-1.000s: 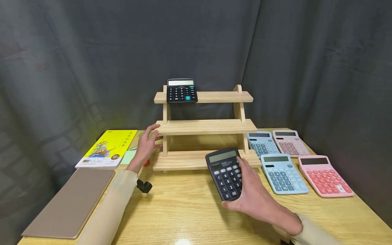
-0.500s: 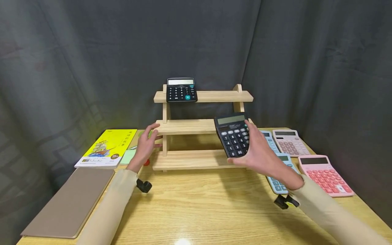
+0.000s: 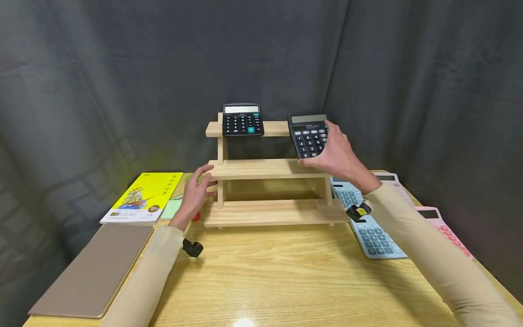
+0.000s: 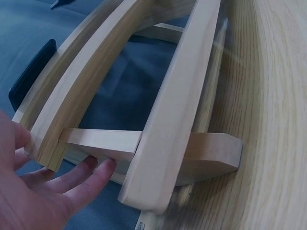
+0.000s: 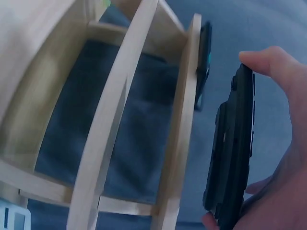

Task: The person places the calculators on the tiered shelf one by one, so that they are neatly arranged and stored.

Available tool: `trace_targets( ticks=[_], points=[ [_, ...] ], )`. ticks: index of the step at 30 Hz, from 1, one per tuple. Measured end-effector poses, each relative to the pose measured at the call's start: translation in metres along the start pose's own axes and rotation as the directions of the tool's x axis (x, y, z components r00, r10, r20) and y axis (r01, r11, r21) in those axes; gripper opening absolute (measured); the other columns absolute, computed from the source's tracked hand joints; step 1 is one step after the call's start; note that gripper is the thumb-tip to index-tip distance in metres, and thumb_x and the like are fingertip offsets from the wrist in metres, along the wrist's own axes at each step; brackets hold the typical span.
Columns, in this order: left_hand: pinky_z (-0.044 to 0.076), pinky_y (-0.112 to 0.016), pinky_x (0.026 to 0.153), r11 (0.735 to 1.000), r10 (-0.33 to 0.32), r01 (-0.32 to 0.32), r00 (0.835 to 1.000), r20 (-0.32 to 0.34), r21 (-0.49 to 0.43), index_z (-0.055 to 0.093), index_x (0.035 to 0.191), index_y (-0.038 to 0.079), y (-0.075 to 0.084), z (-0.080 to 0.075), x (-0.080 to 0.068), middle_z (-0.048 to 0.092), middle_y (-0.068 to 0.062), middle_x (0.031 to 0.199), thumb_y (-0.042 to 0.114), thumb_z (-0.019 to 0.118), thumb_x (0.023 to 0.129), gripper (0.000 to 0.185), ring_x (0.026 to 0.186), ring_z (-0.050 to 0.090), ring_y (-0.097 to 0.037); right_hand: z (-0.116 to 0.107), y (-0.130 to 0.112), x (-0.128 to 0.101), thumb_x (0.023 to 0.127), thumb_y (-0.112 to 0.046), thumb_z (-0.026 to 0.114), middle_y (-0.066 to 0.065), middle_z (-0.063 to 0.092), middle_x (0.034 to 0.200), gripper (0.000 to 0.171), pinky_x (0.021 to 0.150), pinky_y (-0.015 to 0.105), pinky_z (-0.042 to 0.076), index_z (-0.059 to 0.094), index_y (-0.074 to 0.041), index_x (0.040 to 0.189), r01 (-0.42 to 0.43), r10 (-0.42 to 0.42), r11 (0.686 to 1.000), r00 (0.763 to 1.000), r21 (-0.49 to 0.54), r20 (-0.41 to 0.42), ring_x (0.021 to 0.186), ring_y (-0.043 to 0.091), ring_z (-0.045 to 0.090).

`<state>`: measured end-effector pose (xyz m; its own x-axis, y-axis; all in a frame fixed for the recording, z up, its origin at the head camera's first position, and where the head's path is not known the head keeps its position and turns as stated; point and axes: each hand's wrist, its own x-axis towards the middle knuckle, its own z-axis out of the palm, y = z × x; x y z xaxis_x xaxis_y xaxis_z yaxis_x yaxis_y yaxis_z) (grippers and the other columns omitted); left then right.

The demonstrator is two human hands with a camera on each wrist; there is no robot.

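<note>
My right hand (image 3: 341,152) grips a black calculator (image 3: 308,136) by its right edge and lower corner, tilted, in front of the right side of the top shelf. In the right wrist view the calculator (image 5: 232,143) is seen edge-on, apart from the boards. A three-tier wooden display stand (image 3: 269,168) stands on the table. My left hand (image 3: 194,195) holds the left end of its middle board; the left wrist view has fingers (image 4: 88,184) under the board and against the side support. Another black calculator (image 3: 243,120), with a teal key, leans on the top shelf's left end.
Light blue calculators (image 3: 377,236) and pink ones (image 3: 443,227) lie right of the stand, partly behind my right sleeve. To the left lie a yellow book (image 3: 143,195), a green pad (image 3: 170,209) and a brown notebook (image 3: 94,272). A grey curtain (image 3: 163,68) hangs behind.
My right hand has lifted the black calculator from before the bottom shelf, past the middle shelf, to the top shelf's level. My left hand has stayed on the stand.
</note>
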<state>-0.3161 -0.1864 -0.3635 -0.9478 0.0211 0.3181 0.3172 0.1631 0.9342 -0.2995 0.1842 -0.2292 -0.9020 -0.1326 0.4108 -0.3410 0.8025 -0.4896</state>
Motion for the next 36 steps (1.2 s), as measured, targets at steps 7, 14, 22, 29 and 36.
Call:
trace_targets(
  ticks=[7, 14, 22, 29, 36],
  points=[
    [0.053, -0.061, 0.091, 1.0, 0.001, -0.001, 1.0, -0.001, -0.009, 0.045, 0.149, 0.007, 0.0, 0.002, -0.001, 0.028, -0.008, 0.163, 0.024, 0.043, 0.11, 0.042, 0.124, 0.056, -0.046, 0.004, 0.008, 0.035, 0.073, -0.051, 0.084, 0.028, 0.024, 0.156, 0.129, 0.114, 0.063, 0.025, 0.004, 0.002, 0.16, -0.044, 0.045, 0.998, 0.999, -0.032, 0.023, 0.141, 0.048, 0.026],
    [0.051, -0.064, 0.092, 1.0, 0.009, -0.009, 1.0, -0.01, -0.01, 0.045, 0.148, 0.008, 0.0, 0.004, -0.001, 0.029, -0.008, 0.162, 0.025, 0.044, 0.11, 0.041, 0.124, 0.056, -0.045, 0.004, 0.013, 0.061, 0.074, -0.052, 0.083, 0.029, 0.023, 0.157, 0.128, 0.116, 0.062, 0.026, 0.004, 0.003, 0.159, -0.08, 0.082, 0.995, 0.996, -0.054, 0.034, 0.141, 0.048, 0.027],
    [0.053, -0.063, 0.091, 1.0, 0.006, -0.006, 1.0, -0.013, -0.009, 0.046, 0.148, 0.008, 0.0, 0.003, -0.002, 0.029, -0.007, 0.162, 0.024, 0.044, 0.11, 0.041, 0.124, 0.056, -0.046, 0.007, 0.014, 0.078, 0.075, -0.056, 0.08, 0.03, 0.018, 0.16, 0.131, 0.117, 0.061, 0.026, -0.001, 0.003, 0.159, -0.126, 0.133, 0.99, 0.985, -0.069, 0.113, 0.144, 0.047, 0.025],
    [0.051, -0.065, 0.092, 1.0, 0.015, -0.015, 1.0, -0.008, -0.003, 0.045, 0.149, 0.008, -0.002, 0.003, -0.003, 0.029, -0.009, 0.162, 0.024, 0.044, 0.11, 0.042, 0.124, 0.056, -0.046, 0.01, 0.014, 0.086, 0.075, -0.059, 0.08, 0.03, 0.018, 0.161, 0.134, 0.117, 0.059, 0.028, -0.006, 0.001, 0.159, -0.164, 0.172, 0.984, 0.975, -0.066, 0.142, 0.144, 0.045, 0.028],
    [0.051, -0.065, 0.092, 1.0, 0.019, -0.019, 1.0, -0.012, 0.003, 0.045, 0.148, 0.008, -0.002, 0.004, -0.001, 0.029, -0.009, 0.162, 0.025, 0.045, 0.11, 0.042, 0.124, 0.056, -0.046, 0.013, 0.015, 0.092, 0.073, -0.06, 0.08, 0.027, 0.025, 0.159, 0.133, 0.116, 0.056, 0.031, -0.002, 0.0, 0.16, -0.181, 0.187, 0.982, 0.976, -0.063, 0.114, 0.141, 0.042, 0.034]
  ],
)
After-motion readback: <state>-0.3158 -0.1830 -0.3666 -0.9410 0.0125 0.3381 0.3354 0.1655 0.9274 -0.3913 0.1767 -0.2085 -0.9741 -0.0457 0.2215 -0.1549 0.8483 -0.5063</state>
